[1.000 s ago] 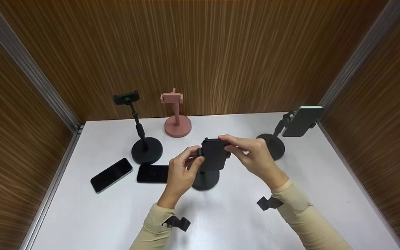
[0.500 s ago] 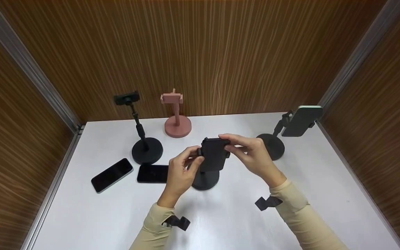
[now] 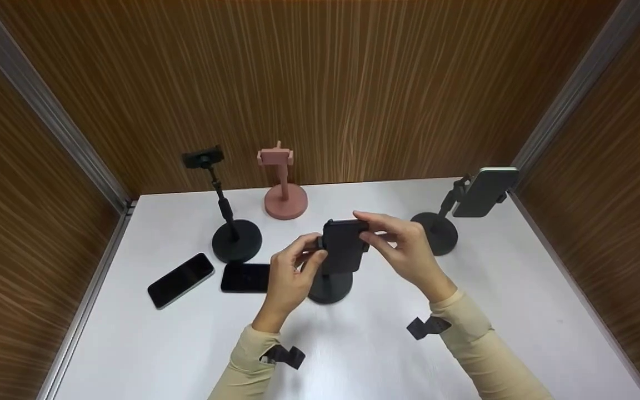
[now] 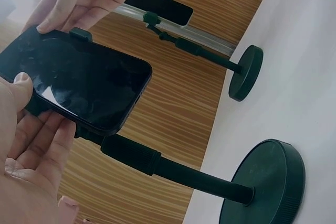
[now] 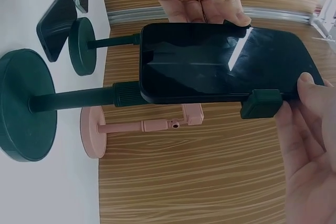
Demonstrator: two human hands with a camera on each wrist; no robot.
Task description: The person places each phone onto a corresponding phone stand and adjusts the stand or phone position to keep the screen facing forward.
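Head view: your held phone (image 3: 343, 247) sits between the arms of the clamp (image 5: 262, 103) on the middle stand (image 3: 331, 290). Left grip (image 3: 289, 275) pinched on the clamp, at the phone's edge; right grip (image 3: 406, 250) pinching the phone's top end. Done, by the look: right-hand stand (image 3: 435, 236) carries its mounted phone (image 3: 481, 194). Yours seems nearly seated; can't tell whether it's tight. Probably left: two phones flat on the table (image 3: 375, 355), pink stand (image 3: 286, 204) and left black stand (image 3: 236, 243) bearing none.

Brown, streaky wood-grain panels (image 3: 320, 83) close in the white tabletop (image 3: 370, 355) on three sides, grey metal strips (image 3: 45, 105) line the corners, and light glares softly off the white.
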